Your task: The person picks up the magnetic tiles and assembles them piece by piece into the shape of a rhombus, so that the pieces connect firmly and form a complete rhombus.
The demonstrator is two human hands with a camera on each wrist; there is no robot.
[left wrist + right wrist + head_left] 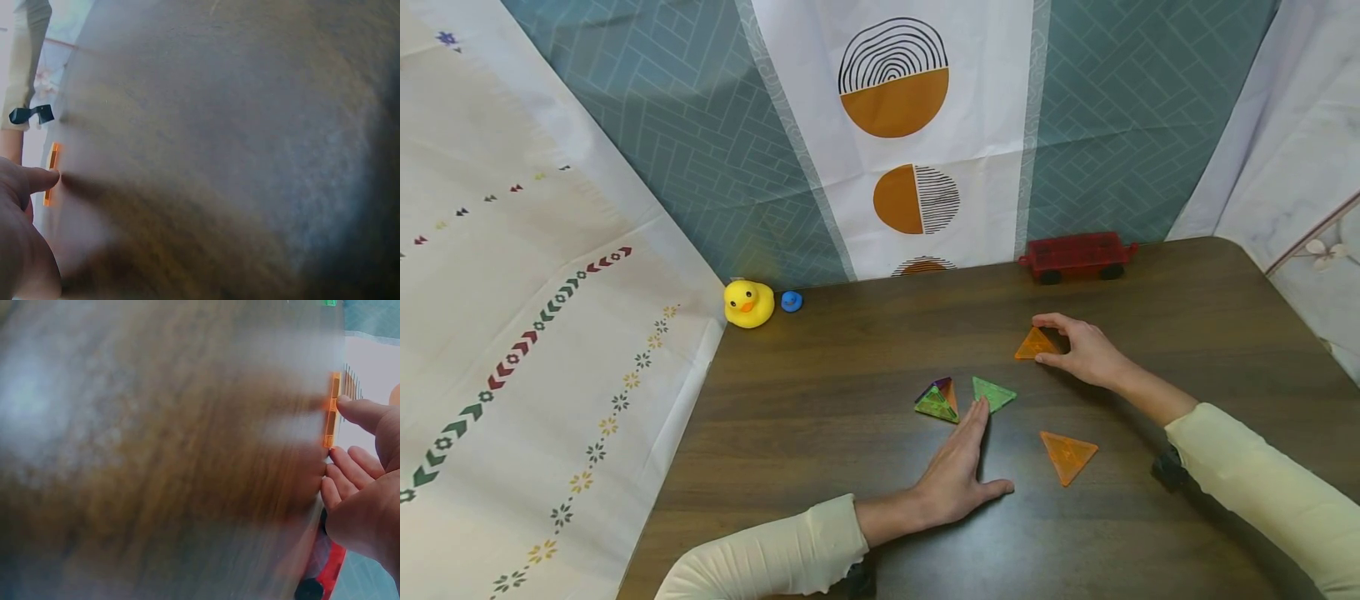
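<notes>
Orange tile (pixel 1032 345), a flat triangle lying on the desk (pixel 805 467), sits within the right hand (pixel 1078 348). That hand has thumb and forefinger bent to opposite sides of the piece in what I take for a light pinch; the remaining fingers lie loosely curved, as the right wrist view shows. The left hand (pixel 955 479) is spread, fingers straight and thumb held out, gripping nothing; its fingertips reach the near corner of a green tile (pixel 996 394), though whether they press on it I cannot tell from here.

Just left of those fingertips is a small cluster (pixel 936 406) of green, purple and orange triangles, leaning together. A second orange tile (pixel 1069 454) lies flat to the right of the left thumb, apart from it.

Farther out, a red wagon (pixel 1075 257) is at the far edge of the desk, and a yellow duck (pixel 748 304) with a small blue toy (pixel 792 302) beside it is at the far left corner.

To my eye the step in hand is taking hold of a loose triangle. Moving it would call for a firm pinch on its thin edges, and for the left hand to avoid knocking the cluster.
</notes>
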